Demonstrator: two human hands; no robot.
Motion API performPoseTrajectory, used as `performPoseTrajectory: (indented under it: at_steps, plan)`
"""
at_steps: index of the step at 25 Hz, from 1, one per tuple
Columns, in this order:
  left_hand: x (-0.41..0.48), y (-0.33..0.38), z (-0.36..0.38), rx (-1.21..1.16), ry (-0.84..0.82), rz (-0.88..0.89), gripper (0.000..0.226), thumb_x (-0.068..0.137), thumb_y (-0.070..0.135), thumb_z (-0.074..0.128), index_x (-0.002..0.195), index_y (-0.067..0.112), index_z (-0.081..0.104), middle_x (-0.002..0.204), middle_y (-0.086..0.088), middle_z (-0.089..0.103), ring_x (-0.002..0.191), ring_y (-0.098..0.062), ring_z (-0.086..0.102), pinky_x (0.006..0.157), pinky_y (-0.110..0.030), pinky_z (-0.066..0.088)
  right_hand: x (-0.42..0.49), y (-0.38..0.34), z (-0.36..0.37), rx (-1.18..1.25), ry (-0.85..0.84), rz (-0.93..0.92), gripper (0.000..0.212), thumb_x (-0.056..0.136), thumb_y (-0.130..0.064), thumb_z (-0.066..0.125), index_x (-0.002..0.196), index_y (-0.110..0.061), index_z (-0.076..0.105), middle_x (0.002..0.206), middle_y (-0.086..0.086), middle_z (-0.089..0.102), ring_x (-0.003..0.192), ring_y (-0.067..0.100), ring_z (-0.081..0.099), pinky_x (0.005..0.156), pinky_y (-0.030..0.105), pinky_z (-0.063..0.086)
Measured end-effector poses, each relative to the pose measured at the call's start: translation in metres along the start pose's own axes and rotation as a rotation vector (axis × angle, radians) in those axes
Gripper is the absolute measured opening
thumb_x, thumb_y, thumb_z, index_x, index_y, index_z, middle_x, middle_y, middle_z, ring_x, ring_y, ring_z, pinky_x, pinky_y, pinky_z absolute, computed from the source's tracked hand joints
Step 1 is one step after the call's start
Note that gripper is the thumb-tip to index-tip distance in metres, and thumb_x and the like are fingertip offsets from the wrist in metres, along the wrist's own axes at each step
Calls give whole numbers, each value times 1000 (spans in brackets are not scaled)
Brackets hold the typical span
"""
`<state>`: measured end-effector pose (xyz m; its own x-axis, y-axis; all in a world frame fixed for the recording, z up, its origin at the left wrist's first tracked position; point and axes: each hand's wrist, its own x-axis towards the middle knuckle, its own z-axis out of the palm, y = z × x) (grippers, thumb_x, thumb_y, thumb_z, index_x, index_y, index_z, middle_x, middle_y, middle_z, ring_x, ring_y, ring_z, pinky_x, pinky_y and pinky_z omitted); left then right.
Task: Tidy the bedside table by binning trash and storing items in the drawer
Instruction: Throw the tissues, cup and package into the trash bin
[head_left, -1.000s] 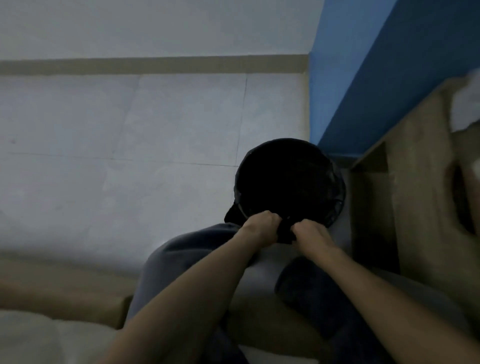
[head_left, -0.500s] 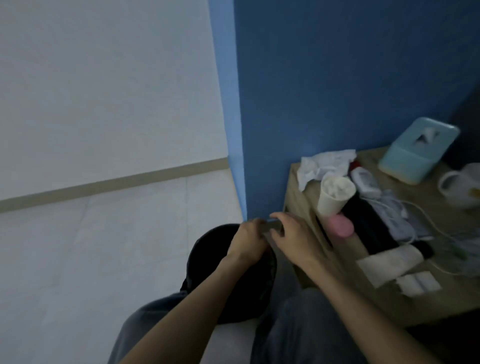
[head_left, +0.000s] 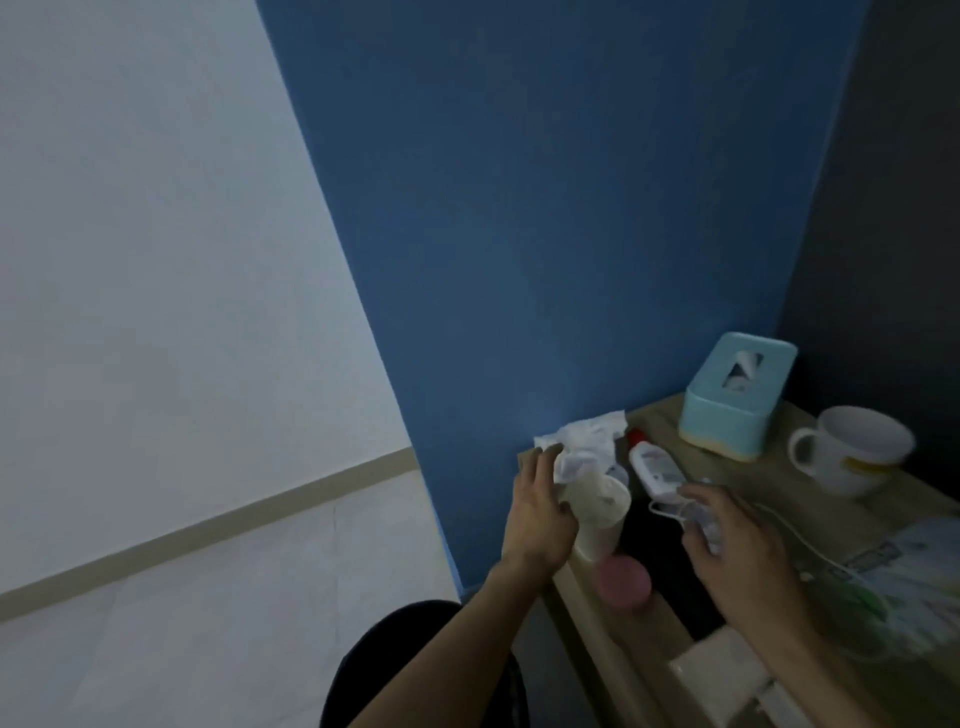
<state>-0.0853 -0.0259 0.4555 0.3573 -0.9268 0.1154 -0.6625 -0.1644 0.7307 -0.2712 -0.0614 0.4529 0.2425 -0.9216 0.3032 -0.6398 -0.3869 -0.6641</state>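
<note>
The wooden bedside table (head_left: 660, 415) stands against the blue wall. On its left end lie a crumpled white tissue (head_left: 587, 441), a white paper cup (head_left: 600, 512), a pink round object (head_left: 623, 581) and a white bottle with a red cap (head_left: 655, 465). My left hand (head_left: 540, 514) reaches the cup's left side, fingers apart, touching the tissue's edge. My right hand (head_left: 737, 551) hovers open over a small white item with a cable (head_left: 698, 514). The black bin (head_left: 363, 670) shows at the bottom, partly behind my left arm.
A teal tissue box (head_left: 737, 397) and a white mug (head_left: 852, 452) stand at the table's back. A printed packet (head_left: 904, 571) lies on the right and white folded paper (head_left: 722, 670) near the front edge. The floor and a white wall are on the left.
My hands left the bin's rim and rose to the table top. The view swung up from the bin to the table; the left hand now meets the cup and tissue.
</note>
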Motion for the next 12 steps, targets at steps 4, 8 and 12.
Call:
performPoseTrajectory:
  at_steps: [4,8,12]
  plan:
    - [42,-5,5,15,-2,39,71,76,-8,33,141,21,36,155,-7,23,143,-24,18,116,-37,23,29,3,11,72,-53,-73,43,77,-18,73,116,-10,58,117,12,63,106,29,59,83,33,47]
    - [88,-20,10,68,-28,-2,65,78,-17,27,134,10,46,151,-10,31,143,-22,23,101,-4,28,43,5,46,-31,-204,-140,76,64,-40,80,129,-14,50,131,9,54,122,27,48,96,40,43]
    - [112,-33,25,-9,-213,-69,57,85,-16,33,136,9,44,152,-15,30,143,-28,24,107,-16,28,45,6,79,-274,-239,-98,93,45,-65,73,123,-18,56,117,10,66,105,35,61,83,46,50]
